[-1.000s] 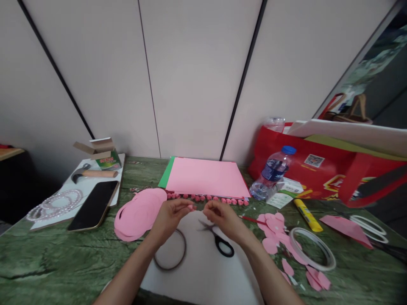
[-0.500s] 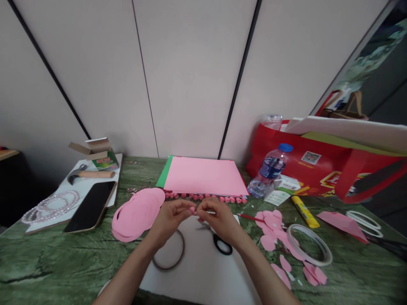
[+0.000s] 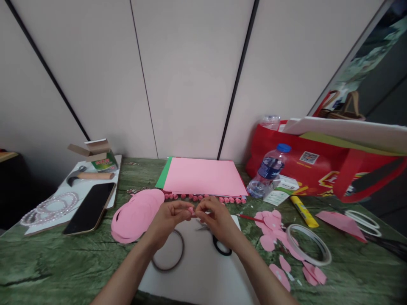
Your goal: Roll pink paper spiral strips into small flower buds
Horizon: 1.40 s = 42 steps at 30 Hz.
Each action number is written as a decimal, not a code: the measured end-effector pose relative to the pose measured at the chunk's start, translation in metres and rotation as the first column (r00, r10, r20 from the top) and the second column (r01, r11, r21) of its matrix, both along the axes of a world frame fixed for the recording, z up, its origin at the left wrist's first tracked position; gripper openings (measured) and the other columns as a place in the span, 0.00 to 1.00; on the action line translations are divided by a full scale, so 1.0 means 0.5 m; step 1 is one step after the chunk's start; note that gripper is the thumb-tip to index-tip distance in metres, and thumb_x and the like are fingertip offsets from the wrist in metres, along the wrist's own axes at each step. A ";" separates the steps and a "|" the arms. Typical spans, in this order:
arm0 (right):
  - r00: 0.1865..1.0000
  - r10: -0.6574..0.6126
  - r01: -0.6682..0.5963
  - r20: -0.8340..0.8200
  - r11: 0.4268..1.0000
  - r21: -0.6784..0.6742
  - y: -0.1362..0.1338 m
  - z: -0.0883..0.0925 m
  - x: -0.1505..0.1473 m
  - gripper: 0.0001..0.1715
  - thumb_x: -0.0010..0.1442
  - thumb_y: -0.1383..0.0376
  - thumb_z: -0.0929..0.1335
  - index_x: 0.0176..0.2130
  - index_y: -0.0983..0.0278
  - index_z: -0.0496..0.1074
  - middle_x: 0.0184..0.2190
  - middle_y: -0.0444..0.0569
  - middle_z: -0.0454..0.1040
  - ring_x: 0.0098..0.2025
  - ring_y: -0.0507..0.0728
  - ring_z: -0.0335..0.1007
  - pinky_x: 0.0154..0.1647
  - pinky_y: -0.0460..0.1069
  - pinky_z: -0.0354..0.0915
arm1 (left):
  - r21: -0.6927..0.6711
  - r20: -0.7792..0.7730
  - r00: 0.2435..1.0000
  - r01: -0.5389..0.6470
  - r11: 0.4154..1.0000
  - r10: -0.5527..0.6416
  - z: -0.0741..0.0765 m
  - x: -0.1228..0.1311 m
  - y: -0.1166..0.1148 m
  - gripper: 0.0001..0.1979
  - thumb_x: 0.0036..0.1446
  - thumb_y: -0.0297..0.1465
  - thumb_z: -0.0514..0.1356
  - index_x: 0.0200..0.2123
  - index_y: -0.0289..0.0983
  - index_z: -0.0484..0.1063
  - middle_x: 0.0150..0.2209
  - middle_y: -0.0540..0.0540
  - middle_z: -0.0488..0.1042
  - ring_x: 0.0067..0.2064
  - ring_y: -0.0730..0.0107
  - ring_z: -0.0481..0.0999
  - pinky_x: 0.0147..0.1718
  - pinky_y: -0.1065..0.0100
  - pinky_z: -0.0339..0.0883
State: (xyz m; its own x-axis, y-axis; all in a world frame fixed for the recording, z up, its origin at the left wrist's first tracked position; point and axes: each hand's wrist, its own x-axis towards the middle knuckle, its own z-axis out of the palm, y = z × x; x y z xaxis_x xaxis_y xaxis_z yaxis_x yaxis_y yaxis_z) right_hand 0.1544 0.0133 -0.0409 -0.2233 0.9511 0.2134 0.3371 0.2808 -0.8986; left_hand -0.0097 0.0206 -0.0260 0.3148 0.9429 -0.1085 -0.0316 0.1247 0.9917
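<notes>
Between my fingertips is a small rolled pink paper piece [image 3: 191,210], partly hidden by the fingers. My left hand [image 3: 171,218] pinches it from one side, and my right hand [image 3: 216,218] meets it with thumb and forefinger from the other. Below the hands lies a white sheet [image 3: 193,279]. On that sheet are a dark ring [image 3: 168,269] under the left wrist and black-handled scissors [image 3: 221,249], partly covered by the right hand. Just beyond, several small pink paper rosettes [image 3: 194,198] form a row along the edge of a stack of pink paper [image 3: 203,176].
Pink spiral-cut paper circles [image 3: 136,216] lie at left, near a phone [image 3: 90,207], a bead string [image 3: 47,207] and a hammer [image 3: 92,175]. At right are pink petals [image 3: 270,224], a tape roll [image 3: 308,243], a glue tube [image 3: 304,212], a water bottle [image 3: 269,169] and a red bag [image 3: 318,169].
My right hand has shifted slightly left at the pink paper piece and covers more of the scissors' handle. The left hand keeps its pinch. The view has moved a little.
</notes>
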 end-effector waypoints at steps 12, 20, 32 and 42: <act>1.000 0.001 -0.001 -0.014 1.000 0.007 0.000 0.005 0.002 0.07 0.54 0.65 0.65 0.25 0.62 0.68 0.29 0.46 0.66 0.35 0.54 0.62 0.28 0.45 0.62 | -0.036 0.064 0.998 0.005 0.999 -0.003 -0.004 0.000 0.001 0.11 0.43 0.29 0.64 0.33 0.33 0.74 0.27 0.45 0.76 0.30 0.70 0.71 0.34 0.69 0.62; 0.995 -0.043 0.042 0.089 0.999 0.021 -0.002 0.006 0.003 0.07 0.54 0.65 0.65 0.26 0.62 0.70 0.28 0.46 0.66 0.34 0.54 0.63 0.29 0.46 0.62 | -0.033 0.046 0.999 -0.008 0.999 0.010 -0.007 0.004 -0.002 0.09 0.43 0.30 0.64 0.32 0.33 0.74 0.25 0.47 0.76 0.28 0.72 0.71 0.33 0.71 0.62; 0.972 -0.232 0.228 0.026 0.969 0.093 -0.015 0.010 -0.027 0.04 0.53 0.65 0.64 0.27 0.63 0.66 0.28 0.47 0.67 0.31 0.54 0.65 0.27 0.47 0.66 | 0.003 0.129 0.984 -0.124 0.992 0.123 -0.018 0.018 -0.004 0.09 0.44 0.29 0.64 0.31 0.33 0.75 0.25 0.48 0.76 0.29 0.73 0.71 0.33 0.72 0.63; 0.815 -0.211 0.012 -0.539 0.937 -0.349 -0.008 0.021 -0.028 0.17 0.44 0.58 0.71 0.32 0.66 0.67 0.28 0.47 0.74 0.25 0.50 0.68 0.27 0.47 0.69 | 0.101 0.073 0.980 -0.190 0.977 0.183 0.004 0.028 -0.013 0.13 0.45 0.33 0.63 0.35 0.34 0.72 0.37 0.43 0.78 0.41 0.62 0.74 0.42 0.65 0.65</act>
State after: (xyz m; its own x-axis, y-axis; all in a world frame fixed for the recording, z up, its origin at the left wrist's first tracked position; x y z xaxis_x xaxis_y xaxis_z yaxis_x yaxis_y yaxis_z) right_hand 0.1401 0.0094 -0.0301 -0.0472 0.9977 -0.0483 -0.2425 -0.0584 -0.9684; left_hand 0.0045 0.0139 -0.0241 0.1353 0.9907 0.0104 -0.1076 0.0043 0.9942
